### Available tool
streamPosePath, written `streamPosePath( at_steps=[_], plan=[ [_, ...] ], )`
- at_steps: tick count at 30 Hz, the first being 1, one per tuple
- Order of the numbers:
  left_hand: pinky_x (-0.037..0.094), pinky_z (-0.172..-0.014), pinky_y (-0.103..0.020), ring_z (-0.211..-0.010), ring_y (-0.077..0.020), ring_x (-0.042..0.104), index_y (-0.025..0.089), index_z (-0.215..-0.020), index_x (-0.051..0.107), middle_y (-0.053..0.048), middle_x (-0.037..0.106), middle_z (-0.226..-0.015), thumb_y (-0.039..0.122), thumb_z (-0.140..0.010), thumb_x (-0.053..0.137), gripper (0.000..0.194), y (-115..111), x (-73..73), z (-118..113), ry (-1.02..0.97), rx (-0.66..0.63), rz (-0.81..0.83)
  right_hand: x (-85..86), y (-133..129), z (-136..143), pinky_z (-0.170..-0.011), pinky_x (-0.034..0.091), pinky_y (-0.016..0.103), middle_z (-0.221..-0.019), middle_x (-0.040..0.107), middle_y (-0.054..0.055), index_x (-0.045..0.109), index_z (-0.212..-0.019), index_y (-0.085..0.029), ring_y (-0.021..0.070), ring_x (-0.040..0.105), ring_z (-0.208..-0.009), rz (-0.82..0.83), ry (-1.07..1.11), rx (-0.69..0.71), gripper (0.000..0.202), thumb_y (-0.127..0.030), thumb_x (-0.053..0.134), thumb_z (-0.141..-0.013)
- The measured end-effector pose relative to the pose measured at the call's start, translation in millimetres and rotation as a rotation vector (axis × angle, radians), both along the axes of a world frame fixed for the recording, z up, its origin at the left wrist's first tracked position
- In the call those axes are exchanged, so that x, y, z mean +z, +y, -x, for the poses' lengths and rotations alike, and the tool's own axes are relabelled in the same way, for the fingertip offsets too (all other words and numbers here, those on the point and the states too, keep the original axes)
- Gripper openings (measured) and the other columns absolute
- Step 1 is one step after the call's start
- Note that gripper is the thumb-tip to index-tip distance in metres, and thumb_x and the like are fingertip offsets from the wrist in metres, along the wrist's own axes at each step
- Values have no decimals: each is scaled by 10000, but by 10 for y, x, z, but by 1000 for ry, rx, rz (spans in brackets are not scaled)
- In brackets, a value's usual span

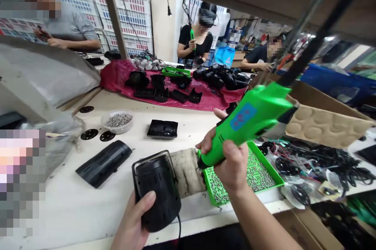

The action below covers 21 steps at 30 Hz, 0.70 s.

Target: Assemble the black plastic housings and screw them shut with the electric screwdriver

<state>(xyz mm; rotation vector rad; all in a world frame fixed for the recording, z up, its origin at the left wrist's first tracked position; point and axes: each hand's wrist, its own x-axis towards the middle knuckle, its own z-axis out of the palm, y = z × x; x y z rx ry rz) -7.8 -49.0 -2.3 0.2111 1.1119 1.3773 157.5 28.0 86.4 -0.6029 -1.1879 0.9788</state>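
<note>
My left hand grips a black rounded plastic housing near the front edge of the white workbench; a black cord runs down from it. My right hand is closed around a green electric screwdriver with a blue label, its tip pointing down-left toward a rolled cloth pad next to the housing. The screwdriver hangs from a black cable going up to the right. Under that hand lies a green tray of small screws.
A black curved cover, a flat black part, a clear bowl of screws and black discs lie on the bench. Black parts cover a red cloth. A cardboard box and wire tangles sit right. Other people work behind.
</note>
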Motion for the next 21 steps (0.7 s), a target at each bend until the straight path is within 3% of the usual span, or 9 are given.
streamPosePath(
  at_steps=[4,9,16,21],
  plan=[
    [601,-781,-402,-972,-342,695,232,-1319,559,-54,773,-953,404,-537,868,859,28,29,-45,49,16,0,215,-109,103,-455,488,302,-528,528,-70,563,-1160,-237,131,478,-407,-34,199,-3,566,-586,652,-723],
    [587,-824,-423,-991,-340,689,232,-1341,527,-59,762,-1006,390,-564,852,857,39,69,-84,78,21,-28,330,-191,221,-503,535,328,-538,542,-60,587,-1094,-282,145,516,-435,-90,255,92,502,-595,700,-718],
    [577,-799,-409,-974,-328,685,199,-1287,549,-76,751,-989,393,-556,860,817,27,102,-149,142,33,-45,141,-102,328,-558,554,331,-606,564,-61,550,-1118,-299,140,541,-489,-124,261,182,506,-594,702,-735],
    [537,-881,-424,-1014,-312,667,194,-1187,599,-78,737,-1014,395,-562,855,705,42,126,-224,175,84,-95,16,-27,429,-539,558,330,-606,573,-53,537,-1133,-262,141,533,-478,-160,200,152,555,-602,701,-725]
  ],
)
